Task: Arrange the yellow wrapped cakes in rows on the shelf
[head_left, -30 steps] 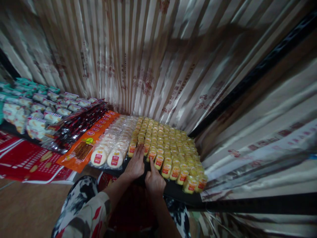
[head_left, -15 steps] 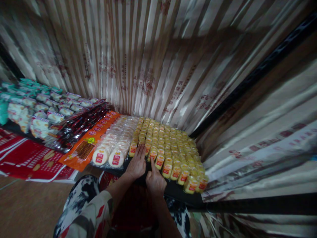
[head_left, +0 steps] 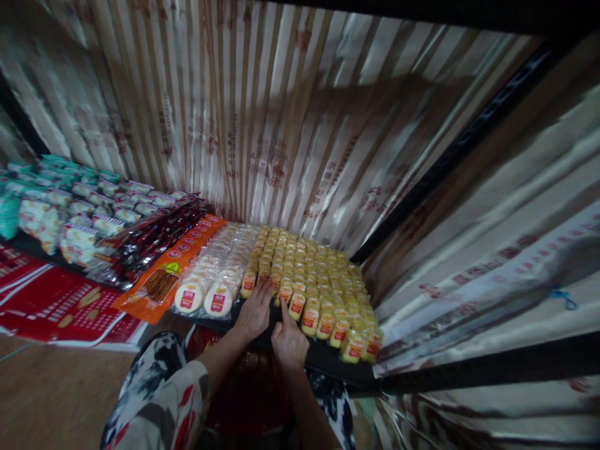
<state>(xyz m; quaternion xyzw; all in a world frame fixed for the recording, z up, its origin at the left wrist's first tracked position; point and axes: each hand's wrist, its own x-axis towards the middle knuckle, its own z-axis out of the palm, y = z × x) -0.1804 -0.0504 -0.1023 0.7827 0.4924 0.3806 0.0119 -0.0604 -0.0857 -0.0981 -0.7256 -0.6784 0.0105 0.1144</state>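
Rows of small yellow snack packs [head_left: 313, 278] with red labels fill a dark low shelf [head_left: 328, 362]. My left hand [head_left: 255, 310] lies flat with fingers stretched out, its fingertips touching the front packs of a row. My right hand [head_left: 288, 337] rests on the shelf edge beside it, mostly curled, with the forefinger pointing up against a pack in the front row. Neither hand holds anything.
Round white cake packs [head_left: 206, 290] lie left of the yellow ones, then orange packets [head_left: 162, 278], dark red packets [head_left: 150, 237] and green and white packs [head_left: 70, 206]. Striped foil sheeting [head_left: 281, 125] covers the back and right walls. A red printed sheet [head_left: 56, 306] lies on the floor.
The view has tipped slightly, so the shelf and hands sit a little higher and further left. Both hands stay on the front row in nearly the same pose.
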